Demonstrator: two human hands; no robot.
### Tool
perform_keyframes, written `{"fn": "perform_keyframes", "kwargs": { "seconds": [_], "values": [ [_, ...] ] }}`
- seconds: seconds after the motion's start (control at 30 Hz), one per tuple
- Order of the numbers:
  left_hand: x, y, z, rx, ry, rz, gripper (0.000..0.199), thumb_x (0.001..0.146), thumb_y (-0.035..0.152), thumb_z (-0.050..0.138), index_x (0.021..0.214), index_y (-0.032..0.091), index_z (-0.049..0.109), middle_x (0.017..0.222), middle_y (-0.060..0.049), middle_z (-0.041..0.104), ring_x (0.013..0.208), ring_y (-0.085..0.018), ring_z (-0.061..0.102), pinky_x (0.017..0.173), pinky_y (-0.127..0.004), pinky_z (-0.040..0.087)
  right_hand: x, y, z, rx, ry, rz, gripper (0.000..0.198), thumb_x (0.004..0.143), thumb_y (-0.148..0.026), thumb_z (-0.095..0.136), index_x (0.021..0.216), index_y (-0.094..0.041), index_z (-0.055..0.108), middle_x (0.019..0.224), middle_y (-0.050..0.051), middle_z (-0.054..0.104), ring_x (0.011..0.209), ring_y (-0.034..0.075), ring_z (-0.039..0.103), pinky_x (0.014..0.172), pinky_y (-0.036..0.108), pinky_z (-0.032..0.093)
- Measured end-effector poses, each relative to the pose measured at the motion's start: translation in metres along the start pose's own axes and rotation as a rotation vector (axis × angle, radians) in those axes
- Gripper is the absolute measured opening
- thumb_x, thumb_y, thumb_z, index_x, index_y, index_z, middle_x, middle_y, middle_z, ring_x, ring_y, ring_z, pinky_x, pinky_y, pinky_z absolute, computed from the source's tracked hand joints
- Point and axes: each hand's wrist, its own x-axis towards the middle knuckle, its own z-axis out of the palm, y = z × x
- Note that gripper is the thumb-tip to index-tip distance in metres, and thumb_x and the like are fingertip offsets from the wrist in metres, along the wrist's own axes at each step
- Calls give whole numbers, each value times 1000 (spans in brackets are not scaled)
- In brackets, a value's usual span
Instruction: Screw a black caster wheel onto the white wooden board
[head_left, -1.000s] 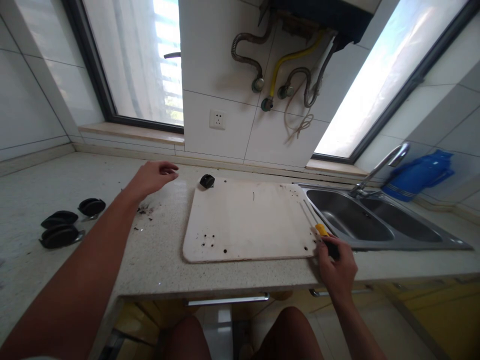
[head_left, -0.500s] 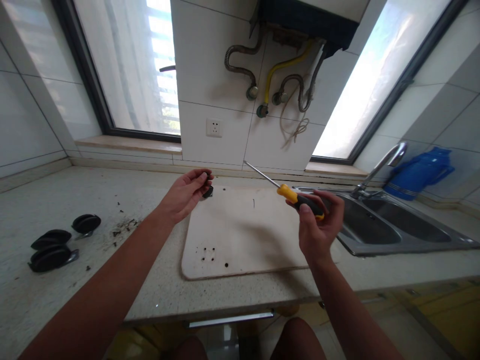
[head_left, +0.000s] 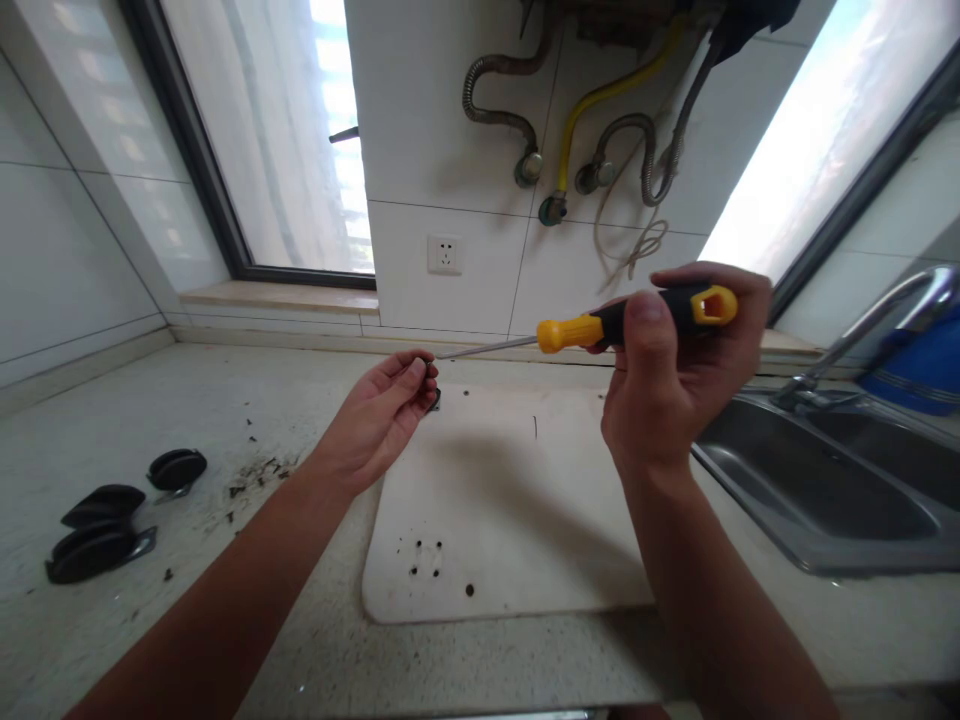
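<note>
My right hand (head_left: 679, 370) is wrapped round the yellow and black handle of a screwdriver (head_left: 570, 334), its shaft pointing left. The tip reaches the fingers of my left hand (head_left: 386, 415). Those fingers are pinched together over the far left corner of a white board (head_left: 510, 520); whatever they hold is too small to make out. Just under them a dark piece with a metal edge (head_left: 435, 402) partly shows on the board. Several screw holes (head_left: 426, 558) mark its near left corner.
Black caster wheels (head_left: 94, 550) with metal plates lie on the counter (head_left: 247, 390) at left, beside dark crumbs (head_left: 259, 472). A steel double sink (head_left: 780, 480) with a tap (head_left: 862, 340) is at right, a blue jug (head_left: 919, 365) behind it. Pipes (head_left: 600, 95) hang on the wall ahead.
My right hand has risen and turned the screwdriver nearly level, bringing its tip to my left fingers. My left hand stays pinched near the same corner. The view has shifted slightly.
</note>
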Motion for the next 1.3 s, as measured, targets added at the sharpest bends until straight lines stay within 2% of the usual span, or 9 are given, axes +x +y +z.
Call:
{"fn": "perform_keyframes", "kwargs": {
  "seconds": [0.13,0.27,0.47,0.6,0.73,1.03,1.17,1.3],
  "values": [
    [-3,-3,2,-26,-4,-35,25,81,17,102,98,13,84,93,-5,81,82,-10,75,79,-17,65,0,3,-2,-6,-28,-20,18,98,-35,83,110,-28,72,100,-1,56,68,11,62,52,25,56],
    [-5,-3,5,-40,5,-73,19,85,12,98,99,12,84,93,-6,82,80,-10,76,75,-16,65,2,2,-4,-117,-10,-116,21,99,-44,82,108,-29,71,100,-1,56,68,11,62,60,28,59],
    [-6,0,12,-73,34,-65,10,90,5,90,94,12,83,92,-6,81,79,-9,76,74,-14,65,4,-6,-4,-158,-20,-83,21,103,-46,77,106,-29,65,101,1,51,66,10,60,54,27,57],
    [-7,-1,15,-78,43,-54,9,91,6,89,92,12,83,92,-6,81,78,-8,75,73,-14,64,4,-3,-3,-120,-1,-131,20,97,-41,82,104,-27,69,99,0,54,65,9,59,54,25,56],
    [-7,-3,14,-88,27,-42,10,89,8,92,92,11,83,93,-6,81,78,-8,74,73,-13,64,3,2,-4,-148,1,-184,22,98,-45,81,106,-28,69,97,-1,54,62,10,60,55,28,55],
    [-5,-6,14,-74,66,-33,8,90,8,91,92,12,84,93,-7,82,78,-8,73,73,-14,63,-2,7,-7,-140,-47,-186,22,100,-46,79,108,-29,68,100,-1,54,66,10,60,57,28,56],
    [-5,-6,14,-86,97,-8,8,91,6,89,93,12,84,93,-6,82,79,-9,74,73,-15,63,-7,7,-6,-142,-66,-111,22,100,-46,80,110,-31,67,102,-1,54,67,12,64,55,28,57],
    [-4,-6,13,-95,97,-3,8,93,7,88,95,13,84,95,-6,83,80,-9,74,75,-16,62,-11,4,-3,-105,-28,-69,22,96,-41,85,106,-29,70,102,0,56,67,13,63,53,30,57]
  ]
}}
